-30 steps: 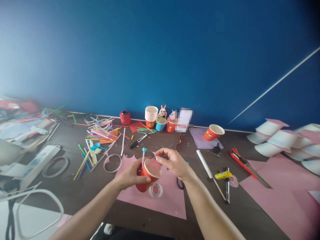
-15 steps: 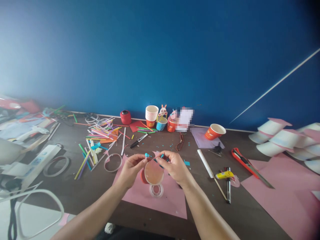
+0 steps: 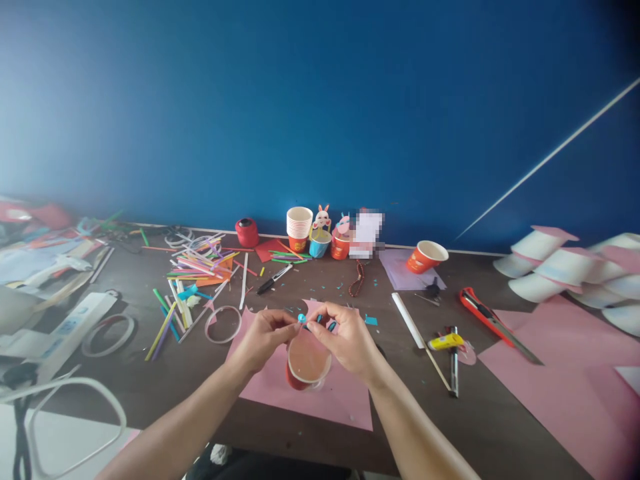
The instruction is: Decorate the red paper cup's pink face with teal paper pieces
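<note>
Thumb and fingers of my left hand (image 3: 267, 339) pinch a small blue piece (image 3: 302, 319) above a paper cup. My right hand (image 3: 343, 333) has its fingers closed close beside it, with scissors handles, dark and blue, showing at the fingers; the blades are hard to make out. Below both hands a red paper cup (image 3: 309, 360) with a pinkish top stands on a pink sheet (image 3: 345, 407).
At the left lie coloured strips (image 3: 200, 263), a tape ring (image 3: 223, 325) and a power strip (image 3: 75, 327). Stacked cups (image 3: 299, 230) and decorated cups stand by the wall. A red cutter (image 3: 493, 323), a yellow tube (image 3: 446, 342) and white cups (image 3: 550, 267) are at the right.
My hands have come closer together, with the blue piece now beside my right fingertips. The cup below shows more upright, and the clear tape roll in front of it is now mostly hidden.
</note>
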A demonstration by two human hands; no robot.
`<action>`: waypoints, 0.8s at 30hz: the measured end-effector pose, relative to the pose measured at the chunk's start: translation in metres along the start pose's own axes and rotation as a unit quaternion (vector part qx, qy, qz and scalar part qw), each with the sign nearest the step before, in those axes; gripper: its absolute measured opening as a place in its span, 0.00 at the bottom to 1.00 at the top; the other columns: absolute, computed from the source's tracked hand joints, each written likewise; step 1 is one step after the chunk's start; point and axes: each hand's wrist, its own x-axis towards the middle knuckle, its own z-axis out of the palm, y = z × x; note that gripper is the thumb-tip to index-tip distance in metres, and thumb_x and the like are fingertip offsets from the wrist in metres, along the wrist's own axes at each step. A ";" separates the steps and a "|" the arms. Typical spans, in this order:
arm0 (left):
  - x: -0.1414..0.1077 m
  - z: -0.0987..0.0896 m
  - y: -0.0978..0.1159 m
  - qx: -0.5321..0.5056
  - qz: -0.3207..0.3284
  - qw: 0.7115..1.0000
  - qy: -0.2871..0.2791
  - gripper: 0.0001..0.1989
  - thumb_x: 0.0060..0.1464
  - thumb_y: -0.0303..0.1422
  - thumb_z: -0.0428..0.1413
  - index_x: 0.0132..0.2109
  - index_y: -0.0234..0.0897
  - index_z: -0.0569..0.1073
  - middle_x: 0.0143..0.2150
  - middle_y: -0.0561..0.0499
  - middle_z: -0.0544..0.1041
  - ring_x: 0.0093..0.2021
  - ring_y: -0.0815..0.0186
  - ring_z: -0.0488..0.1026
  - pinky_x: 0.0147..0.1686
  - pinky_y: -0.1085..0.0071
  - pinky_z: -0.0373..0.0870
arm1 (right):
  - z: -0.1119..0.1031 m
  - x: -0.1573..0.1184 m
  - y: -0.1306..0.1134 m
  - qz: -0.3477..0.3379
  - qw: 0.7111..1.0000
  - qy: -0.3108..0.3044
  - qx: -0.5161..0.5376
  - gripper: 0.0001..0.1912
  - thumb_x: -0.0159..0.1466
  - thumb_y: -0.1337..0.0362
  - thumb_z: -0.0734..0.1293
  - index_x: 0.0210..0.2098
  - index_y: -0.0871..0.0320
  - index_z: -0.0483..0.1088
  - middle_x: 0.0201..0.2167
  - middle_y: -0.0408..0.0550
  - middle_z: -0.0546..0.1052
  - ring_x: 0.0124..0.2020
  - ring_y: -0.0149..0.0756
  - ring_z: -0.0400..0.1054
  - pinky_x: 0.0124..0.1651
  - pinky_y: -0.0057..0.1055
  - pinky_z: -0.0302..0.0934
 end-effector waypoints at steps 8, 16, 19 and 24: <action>-0.001 0.004 -0.002 0.048 0.012 0.998 -0.039 0.10 0.46 0.35 0.57 0.27 0.30 0.74 0.22 0.52 0.68 0.23 0.73 0.62 0.24 0.76 0.59 | 0.001 -0.005 0.008 0.017 1.000 -0.018 -0.012 0.07 0.57 0.63 0.62 0.31 0.58 0.70 0.23 0.41 0.70 0.24 0.28 0.62 0.26 0.22 0.55; -0.021 -0.014 -0.010 0.186 0.139 0.968 0.100 0.25 0.46 0.35 0.57 0.53 0.40 0.64 0.47 0.44 0.69 0.45 0.60 0.66 0.39 0.67 0.66 | -0.019 0.020 0.008 -0.064 0.974 0.127 -0.178 0.09 0.60 0.62 0.60 0.32 0.57 0.70 0.31 0.47 0.75 0.31 0.34 0.67 0.38 0.27 0.56; -0.053 -0.025 -0.024 0.289 0.185 0.934 0.104 0.20 0.48 0.32 0.55 0.50 0.38 0.67 0.44 0.44 0.70 0.41 0.62 0.68 0.41 0.66 0.65 | -0.023 0.046 0.019 -0.079 0.949 0.122 -0.280 0.08 0.59 0.64 0.60 0.31 0.57 0.70 0.31 0.49 0.75 0.32 0.36 0.68 0.41 0.30 0.55; -0.133 -0.031 -0.064 0.353 0.203 0.913 0.001 0.14 0.50 0.27 0.51 0.45 0.41 0.70 0.34 0.47 0.74 0.31 0.66 0.70 0.34 0.70 0.66 | -0.034 0.067 0.028 -0.028 0.926 0.159 -0.341 0.14 0.59 0.62 0.60 0.42 0.61 0.67 0.32 0.52 0.76 0.34 0.41 0.69 0.38 0.33 0.58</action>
